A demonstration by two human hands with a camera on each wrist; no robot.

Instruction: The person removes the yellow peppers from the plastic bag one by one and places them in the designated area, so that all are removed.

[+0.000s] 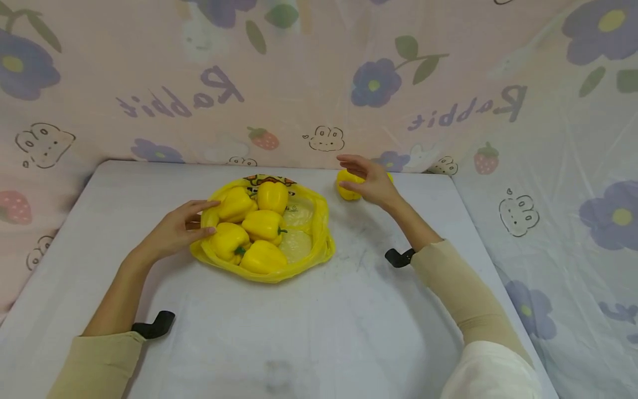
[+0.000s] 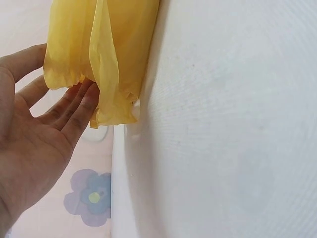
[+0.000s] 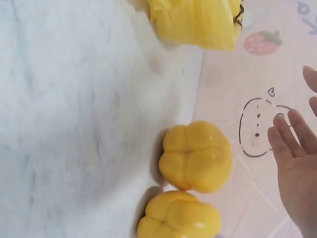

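Bag of thin yellow plastic, mouth wide open [image 1: 323, 244], sits on the white-covered table [image 1: 349, 327]. Five glossy yellow bell peppers [image 1: 262, 226] inside, mostly toward its left. Left hand [image 1: 174, 228]: fingers extended, thumb well apart, touching the bag's left rim. Right hand [image 1: 375, 183]: empty, fingers loosely extended, above two loose yellow bell peppers [image 3: 195, 156] side by side, right of the bag; no contact visible in right wrist view.

White table [image 1: 339, 332], pink rabbit-print backdrop [image 1: 289, 100]
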